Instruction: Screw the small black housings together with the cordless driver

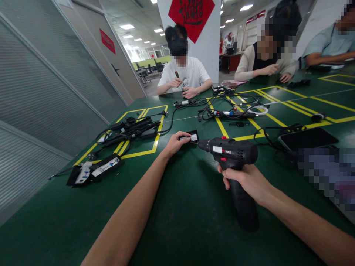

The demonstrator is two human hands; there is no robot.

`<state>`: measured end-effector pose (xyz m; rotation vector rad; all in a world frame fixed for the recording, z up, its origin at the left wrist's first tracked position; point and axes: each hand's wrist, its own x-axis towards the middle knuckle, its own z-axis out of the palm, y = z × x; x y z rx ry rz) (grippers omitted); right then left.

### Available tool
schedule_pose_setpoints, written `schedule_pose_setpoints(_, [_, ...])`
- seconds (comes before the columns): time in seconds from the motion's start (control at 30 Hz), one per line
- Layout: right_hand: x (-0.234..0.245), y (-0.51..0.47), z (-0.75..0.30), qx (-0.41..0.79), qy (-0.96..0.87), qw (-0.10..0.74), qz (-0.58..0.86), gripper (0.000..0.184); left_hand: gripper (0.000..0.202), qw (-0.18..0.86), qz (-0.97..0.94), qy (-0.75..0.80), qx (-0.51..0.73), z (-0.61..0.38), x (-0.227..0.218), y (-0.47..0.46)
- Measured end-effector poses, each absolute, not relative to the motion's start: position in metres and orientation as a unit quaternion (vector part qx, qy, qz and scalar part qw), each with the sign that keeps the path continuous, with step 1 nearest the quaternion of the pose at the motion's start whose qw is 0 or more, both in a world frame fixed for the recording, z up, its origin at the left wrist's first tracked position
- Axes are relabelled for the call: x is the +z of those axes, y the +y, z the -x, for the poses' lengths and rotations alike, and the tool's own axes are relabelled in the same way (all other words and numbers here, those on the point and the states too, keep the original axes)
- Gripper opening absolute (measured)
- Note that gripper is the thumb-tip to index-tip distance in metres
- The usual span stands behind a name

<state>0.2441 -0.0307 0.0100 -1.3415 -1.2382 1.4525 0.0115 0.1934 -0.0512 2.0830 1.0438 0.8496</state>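
Observation:
My right hand [244,181] is wrapped round the grip of a black cordless drill [233,151] with red switches, its chuck pointing left. The thin bit ends at or close to a small black part with a white label [194,137] on the green table. I cannot tell whether the bit touches it. Fingers of my left hand [179,142] close over the left side of that labelled part and hold it against the table, hiding some of it.
Black cables and adapters [133,129] lie at the left, near labelled black pieces [107,166]. More cables [233,107] spread across the far middle. A phone [307,139] lies at right. Across the table, a person in a white shirt [184,74] holds a screwdriver [177,75]; others sit at right.

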Motion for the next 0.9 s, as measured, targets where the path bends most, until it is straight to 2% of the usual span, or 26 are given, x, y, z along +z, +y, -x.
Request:
schedule_pose_setpoints(0.33, [0.0153, -0.0309, -0.2421, 0.565, -0.482, 0.393, 0.541, 0.012, 0.033, 0.327, -0.786, 0.407, 0.331, -0.0121, -0.0535, 0.1938])
schedule_pose_setpoints(0.6, [0.0088, -0.0311, -0.2454, 0.567, -0.491, 0.392, 0.533, 0.021, 0.032, 0.324, -0.791, 0.398, 0.334, -0.0116, -0.0532, 0.1939])
schedule_pose_setpoints(0.9, [0.0106, -0.0315, -0.2437, 0.567, -0.481, 0.395, 0.540, 0.015, 0.033, 0.323, -0.791, 0.403, 0.329, -0.0118, -0.0542, 0.1948])
